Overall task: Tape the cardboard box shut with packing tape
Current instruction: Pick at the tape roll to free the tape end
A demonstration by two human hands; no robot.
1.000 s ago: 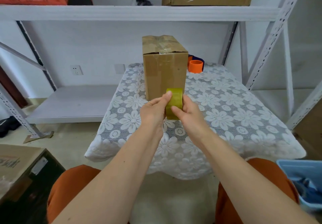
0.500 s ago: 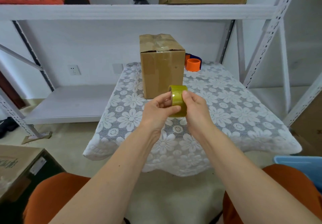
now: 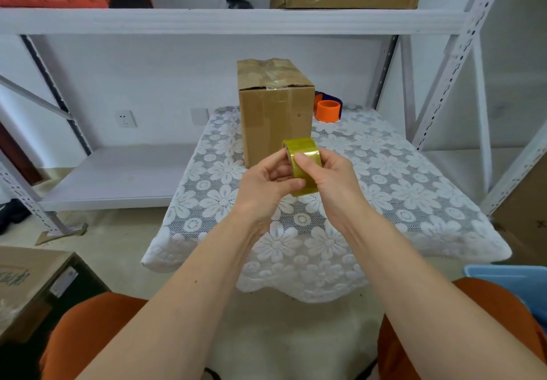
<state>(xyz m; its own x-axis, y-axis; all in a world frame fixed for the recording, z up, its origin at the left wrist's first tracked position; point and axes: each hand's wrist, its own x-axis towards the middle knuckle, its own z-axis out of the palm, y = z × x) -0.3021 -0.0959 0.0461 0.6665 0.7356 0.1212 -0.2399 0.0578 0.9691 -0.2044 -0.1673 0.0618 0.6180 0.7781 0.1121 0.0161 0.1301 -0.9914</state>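
A tall brown cardboard box (image 3: 275, 113) stands upright on the far middle of the table, its top flaps folded down with clear tape across them. Just in front of it I hold a yellowish roll of packing tape (image 3: 303, 159) above the tablecloth with both hands. My left hand (image 3: 266, 186) grips the roll from the left, thumb under it and fingers at its core. My right hand (image 3: 328, 178) wraps the roll's right side, with a fingertip pressed on its outer band. The roll is close to the box's front face but not touching it.
The table wears a white lace floral cloth (image 3: 384, 190). An orange tape roll (image 3: 328, 111) sits behind the box at the right. White metal shelving (image 3: 231, 20) with boxes surrounds the table. A blue bin (image 3: 515, 279) stands at the lower right, a carton (image 3: 26, 279) at the lower left.
Both hands have turned the roll and shifted it slightly right, and the right hand's finger now presses on its outer band. The box has not moved.
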